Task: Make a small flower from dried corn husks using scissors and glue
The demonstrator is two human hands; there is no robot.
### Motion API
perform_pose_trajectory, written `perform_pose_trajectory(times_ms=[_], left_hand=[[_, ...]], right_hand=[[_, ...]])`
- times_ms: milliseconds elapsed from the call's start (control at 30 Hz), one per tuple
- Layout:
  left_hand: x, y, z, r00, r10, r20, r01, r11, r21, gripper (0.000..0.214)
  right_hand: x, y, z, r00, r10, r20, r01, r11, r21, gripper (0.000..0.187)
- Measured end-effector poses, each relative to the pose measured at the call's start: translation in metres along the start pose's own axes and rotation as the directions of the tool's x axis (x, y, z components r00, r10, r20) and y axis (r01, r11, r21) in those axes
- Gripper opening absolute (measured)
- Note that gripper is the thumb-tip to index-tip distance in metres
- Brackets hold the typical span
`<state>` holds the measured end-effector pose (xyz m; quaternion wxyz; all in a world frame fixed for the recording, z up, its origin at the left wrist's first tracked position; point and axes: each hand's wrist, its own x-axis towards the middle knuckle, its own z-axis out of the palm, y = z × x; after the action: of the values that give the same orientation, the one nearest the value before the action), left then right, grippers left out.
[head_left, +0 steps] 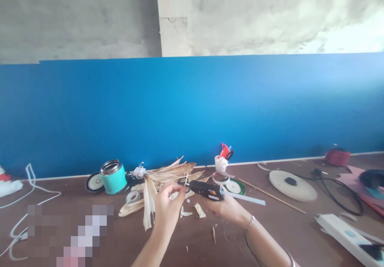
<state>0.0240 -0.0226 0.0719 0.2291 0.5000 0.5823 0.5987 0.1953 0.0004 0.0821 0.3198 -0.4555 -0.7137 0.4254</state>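
Black glue gun [205, 189] and small pale piece [187, 178], in two bare hands, lower centre of the frame.
Right hand [229, 210]: fingers wrapped round the gun, nozzle pointing left. Left hand [169, 203]: fingers in a narrow pinch on the pale piece, its form too small to tell; held near the nozzle, probably to keep piece and tip aligned; contact unclear. Dried husks [174, 173] lie just beyond on the counter [285, 233], presumably for easy reach.
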Motion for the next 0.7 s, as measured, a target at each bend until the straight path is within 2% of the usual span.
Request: perform_pose_trajectory(times_ms=[367, 467, 700], left_hand=[[0.000, -0.004, 0.000, 1.000, 0.005, 0.019, -0.005, 1.000, 0.009, 0.025], [0.000, -0.003, 0.000, 0.999, 0.003, 0.034, -0.004, 1.000, 0.011, 0.023], [0.000, -0.003, 0.000, 1.000, 0.016, 0.026, -0.016, 1.000, 0.006, 0.027]], right_hand=[[0.003, 0.013, 0.001, 0.998, -0.028, -0.059, 0.030, 0.999, 0.037, 0.021], [0.003, 0.012, -0.001, 0.998, -0.042, -0.042, 0.045, 0.996, 0.071, 0.020], [0.004, 0.019, 0.001, 0.997, -0.020, -0.081, 0.027, 0.995, 0.098, 0.022]])
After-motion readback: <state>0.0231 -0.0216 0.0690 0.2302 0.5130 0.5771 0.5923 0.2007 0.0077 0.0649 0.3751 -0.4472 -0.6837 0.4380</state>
